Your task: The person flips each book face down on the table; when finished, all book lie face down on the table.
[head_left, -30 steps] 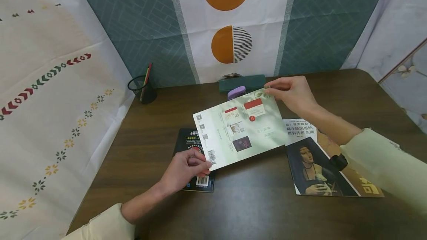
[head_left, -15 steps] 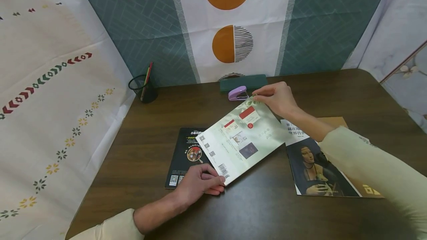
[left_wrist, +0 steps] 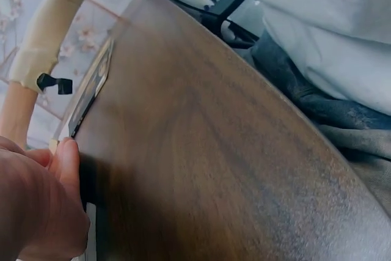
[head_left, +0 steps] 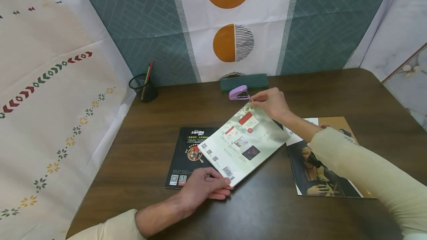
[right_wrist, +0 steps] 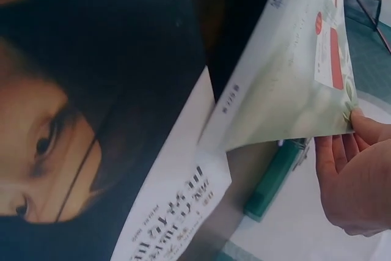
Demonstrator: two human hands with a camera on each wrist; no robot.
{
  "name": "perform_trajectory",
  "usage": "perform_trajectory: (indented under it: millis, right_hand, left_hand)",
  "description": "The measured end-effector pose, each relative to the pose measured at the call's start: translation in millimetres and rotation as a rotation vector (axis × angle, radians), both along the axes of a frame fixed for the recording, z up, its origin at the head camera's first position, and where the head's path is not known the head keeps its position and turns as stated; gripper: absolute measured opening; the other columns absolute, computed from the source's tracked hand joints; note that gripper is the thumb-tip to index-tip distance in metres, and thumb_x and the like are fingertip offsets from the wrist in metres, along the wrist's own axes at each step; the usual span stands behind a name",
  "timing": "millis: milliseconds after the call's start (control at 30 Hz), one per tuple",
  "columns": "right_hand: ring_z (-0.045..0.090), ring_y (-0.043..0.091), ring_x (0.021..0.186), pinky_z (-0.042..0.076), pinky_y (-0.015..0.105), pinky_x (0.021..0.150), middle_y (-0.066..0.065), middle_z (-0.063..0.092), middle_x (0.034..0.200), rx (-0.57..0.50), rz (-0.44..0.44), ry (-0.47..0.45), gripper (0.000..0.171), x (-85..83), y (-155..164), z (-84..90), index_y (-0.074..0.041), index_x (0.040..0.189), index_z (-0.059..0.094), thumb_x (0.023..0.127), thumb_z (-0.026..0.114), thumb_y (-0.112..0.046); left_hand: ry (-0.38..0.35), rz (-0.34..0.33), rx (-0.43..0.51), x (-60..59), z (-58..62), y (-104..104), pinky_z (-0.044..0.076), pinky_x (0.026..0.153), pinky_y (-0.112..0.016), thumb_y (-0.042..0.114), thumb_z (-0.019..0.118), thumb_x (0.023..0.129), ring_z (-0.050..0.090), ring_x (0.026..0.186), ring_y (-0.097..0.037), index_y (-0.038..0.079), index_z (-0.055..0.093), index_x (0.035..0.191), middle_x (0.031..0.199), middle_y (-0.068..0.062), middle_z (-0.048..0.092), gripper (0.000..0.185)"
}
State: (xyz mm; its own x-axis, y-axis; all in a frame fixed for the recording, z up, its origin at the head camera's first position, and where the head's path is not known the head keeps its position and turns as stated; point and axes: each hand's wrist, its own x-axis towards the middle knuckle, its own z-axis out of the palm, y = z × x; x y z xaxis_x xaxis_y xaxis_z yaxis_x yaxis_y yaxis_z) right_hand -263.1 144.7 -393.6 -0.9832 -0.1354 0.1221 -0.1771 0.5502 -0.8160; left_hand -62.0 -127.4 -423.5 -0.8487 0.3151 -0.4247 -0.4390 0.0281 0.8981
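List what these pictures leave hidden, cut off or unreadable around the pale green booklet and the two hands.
- Head view: black booklet partly covered by the pale green booklet; small print unreadable.
- Head view: portrait magazine partly hidden by the right sleeve.
- Left wrist view: left hand cut off by the frame edge.
- Right wrist view: right hand cut off; its grip partly shown.

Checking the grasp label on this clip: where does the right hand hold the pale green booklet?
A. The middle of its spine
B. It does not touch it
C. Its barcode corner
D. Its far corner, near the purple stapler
D: the right hand pinches the pale green booklet at its far corner beside the purple stapler; the left hand holds the barcode corner.
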Motion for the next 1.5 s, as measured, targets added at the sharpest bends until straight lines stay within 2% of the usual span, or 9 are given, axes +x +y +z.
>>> perform_trajectory:
  millis: [200, 433, 833, 1067, 1133, 1200, 1300, 1400, 1500]
  right_hand:
    - [0.075, 0.036, 0.107, 0.056, 0.049, 0.097, 0.02, 0.079, 0.109, 0.002, 0.004, 0.011, 0.023, -2.4, -4.2, -7.4, 0.003, 0.116, 0.08, 0.097, 0.08, -0.01]
    - [0.074, 0.036, 0.112, 0.051, 0.051, 0.104, 0.02, 0.078, 0.113, 0.033, 0.012, 0.017, 0.027, -2.6, -10.0, -18.5, 0.003, 0.122, 0.077, 0.097, 0.078, -0.007]
    - [0.055, 0.039, 0.14, 0.043, 0.051, 0.117, 0.024, 0.059, 0.148, 0.094, 0.164, -0.169, 0.053, 0.4, -11.9, -21.3, 0.009, 0.15, 0.053, 0.102, 0.07, -0.005]
    - [0.032, 0.041, 0.155, 0.032, 0.055, 0.122, 0.024, 0.029, 0.169, 0.157, 0.343, -0.168, 0.086, 5.0, -3.4, -12.9, 0.006, 0.164, 0.027, 0.1, 0.078, -0.02]
    - [0.027, 0.041, 0.157, 0.029, 0.057, 0.124, 0.023, 0.024, 0.172, 0.183, 0.381, -0.167, 0.095, 7.2, 0.8, -11.2, 0.004, 0.166, 0.022, 0.097, 0.081, -0.026]
    - [0.023, 0.041, 0.159, 0.027, 0.058, 0.124, 0.021, 0.02, 0.174, 0.211, 0.406, -0.171, 0.104, 9.3, 5.8, -11.3, 0.002, 0.168, 0.017, 0.095, 0.083, -0.033]
    - [0.018, 0.041, 0.16, 0.025, 0.061, 0.124, 0.019, 0.015, 0.176, 0.23, 0.434, -0.177, 0.115, 14.3, 14.7, -11.9, -0.001, 0.169, 0.012, 0.09, 0.087, -0.038]
    - [0.016, 0.042, 0.16, 0.024, 0.063, 0.124, 0.019, 0.013, 0.176, 0.244, 0.453, -0.18, 0.121, 22.2, 25.5, -13.4, -0.002, 0.17, 0.011, 0.087, 0.091, -0.038]
    - [0.016, 0.044, 0.16, 0.023, 0.064, 0.124, 0.021, 0.015, 0.175, 0.236, 0.476, -0.165, 0.121, 31.9, 36.2, -14.4, 0.0, 0.169, 0.014, 0.085, 0.093, -0.036]
  left_hand:
    - [-0.016, -0.006, -0.001, 2.6, -1.4, 3.5, 0.064, 0.077, -0.036, 0.008, 0.076, 0.099, 0.078, 0.079, -0.02, -0.006, 0.065, 0.103, 0.099, -0.022, 0.078, 0.018]
    - [-0.023, -0.053, -0.012, 7.8, -1.2, 2.5, 0.064, 0.08, -0.037, 0.008, 0.071, 0.101, 0.079, 0.084, -0.021, -0.006, 0.066, 0.106, 0.102, -0.021, 0.079, 0.016]
    - [-0.054, -0.266, -0.071, 7.2, 15.5, -9.2, 0.063, 0.086, -0.04, 0.013, 0.066, 0.106, 0.077, 0.1, -0.029, -0.008, 0.068, 0.127, 0.12, -0.017, 0.077, 0.03]
    - [-0.04, -0.41, -0.128, -13.6, 39.3, -24.7, 0.06, 0.094, -0.041, 0.011, 0.068, 0.105, 0.074, 0.108, -0.029, -0.011, 0.061, 0.14, 0.124, -0.018, 0.075, 0.042]
    - [0.006, -0.437, -0.155, -22.9, 44.4, -30.7, 0.06, 0.096, -0.04, 0.013, 0.069, 0.105, 0.074, 0.109, -0.03, -0.01, 0.058, 0.143, 0.123, -0.018, 0.076, 0.046]
    - [0.091, -0.454, -0.207, -33.1, 47.7, -37.7, 0.059, 0.097, -0.036, 0.016, 0.071, 0.104, 0.074, 0.111, -0.028, -0.008, 0.058, 0.145, 0.123, -0.015, 0.076, 0.049]
    - [0.305, -0.455, -0.333, -49.0, 47.7, -48.4, 0.059, 0.096, -0.036, 0.019, 0.074, 0.102, 0.074, 0.114, -0.025, -0.003, 0.059, 0.146, 0.126, -0.011, 0.076, 0.051]
    - [0.511, -0.419, -0.439, -64.2, 45.1, -57.9, 0.057, 0.101, -0.043, 0.017, 0.08, 0.098, 0.07, 0.122, -0.028, 0.0, 0.06, 0.147, 0.137, -0.011, 0.07, 0.056]
    - [0.623, -0.394, -0.516, -77.4, 41.4, -65.9, 0.052, 0.107, -0.052, 0.017, 0.085, 0.093, 0.062, 0.132, -0.035, 0.003, 0.055, 0.152, 0.151, -0.013, 0.06, 0.068]
